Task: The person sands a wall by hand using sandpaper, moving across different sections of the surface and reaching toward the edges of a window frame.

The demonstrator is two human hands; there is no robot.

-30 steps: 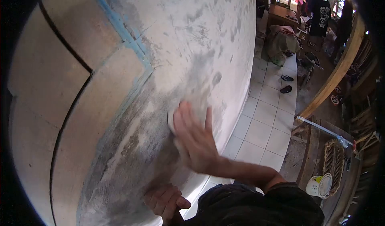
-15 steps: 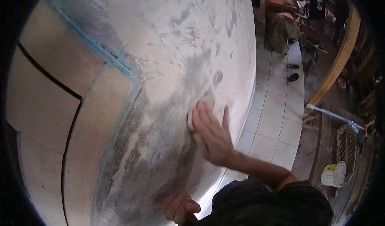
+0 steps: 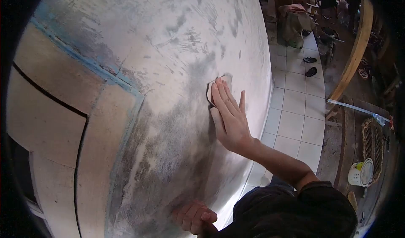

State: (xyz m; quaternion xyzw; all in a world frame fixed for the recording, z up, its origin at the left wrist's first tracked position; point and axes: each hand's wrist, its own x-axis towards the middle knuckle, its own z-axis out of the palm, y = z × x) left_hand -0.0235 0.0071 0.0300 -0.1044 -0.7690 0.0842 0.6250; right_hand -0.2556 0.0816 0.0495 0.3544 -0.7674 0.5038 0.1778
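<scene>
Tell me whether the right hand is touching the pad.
Touching. The head view shows the right hand pressed flat over the pad, fingers lying across it against the pale curved surface, with no gap showing.

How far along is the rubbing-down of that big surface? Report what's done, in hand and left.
Done, apparently: the upper surface looks mostly pale. In hand: the right hand presses a pad flat at the top of the dark mottled patch; the left hand rests low. Left: that patch, below the pad.
</scene>
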